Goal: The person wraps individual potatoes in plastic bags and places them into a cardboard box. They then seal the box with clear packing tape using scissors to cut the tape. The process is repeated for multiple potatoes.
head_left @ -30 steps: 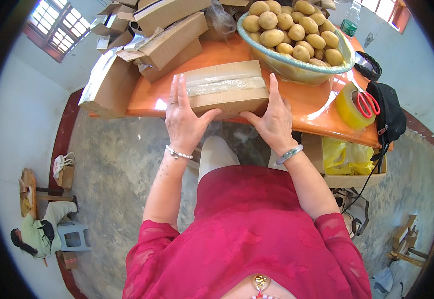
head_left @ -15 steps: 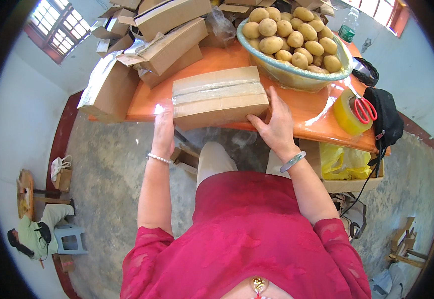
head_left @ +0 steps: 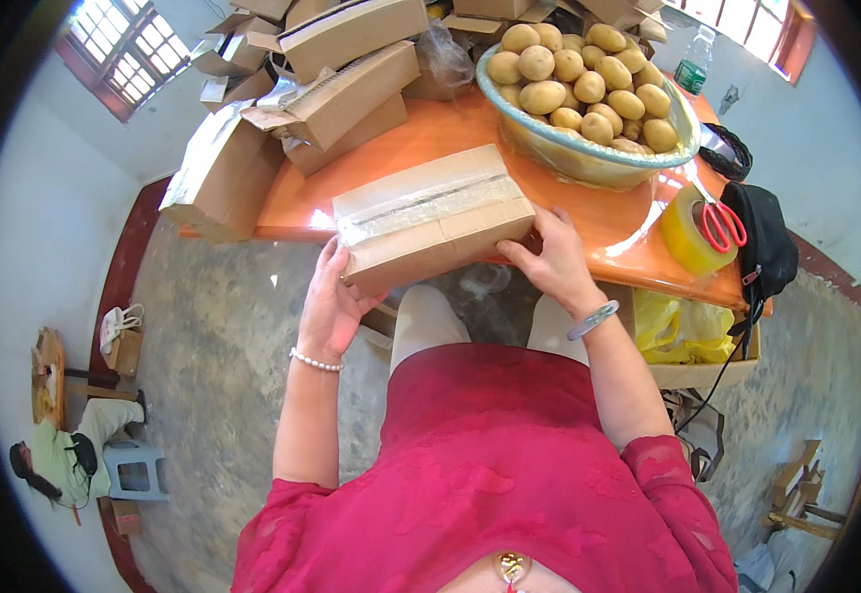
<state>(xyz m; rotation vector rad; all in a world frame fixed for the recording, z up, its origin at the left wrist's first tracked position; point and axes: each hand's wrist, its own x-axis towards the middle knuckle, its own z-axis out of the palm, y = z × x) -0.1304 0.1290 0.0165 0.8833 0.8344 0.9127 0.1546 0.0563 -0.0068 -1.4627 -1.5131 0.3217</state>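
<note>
A taped cardboard box (head_left: 434, 210) is tilted at the front edge of the orange table (head_left: 351, 163), a strip of clear tape running along its top. My left hand (head_left: 339, 299) supports its lower left corner from below, some fingers tucked out of sight under the box. At the other end, my right hand (head_left: 553, 259) grips the right side with the thumb on the front face. Behind the box, to the right, stands a wide basin (head_left: 588, 163) heaped with potatoes (head_left: 593, 89).
Cardboard boxes (head_left: 341, 94) are piled at the back left. On the right lie a yellow tape roll (head_left: 687, 232), red-handled scissors (head_left: 723, 227) and a black bag (head_left: 764, 237). Below them stands a carton with yellow plastic bags (head_left: 682, 331). A person (head_left: 65, 460) sits far left.
The box's left end has come nearer me and off the table edge, so it now slants. My left hand has shifted from the box's side to under its corner.
</note>
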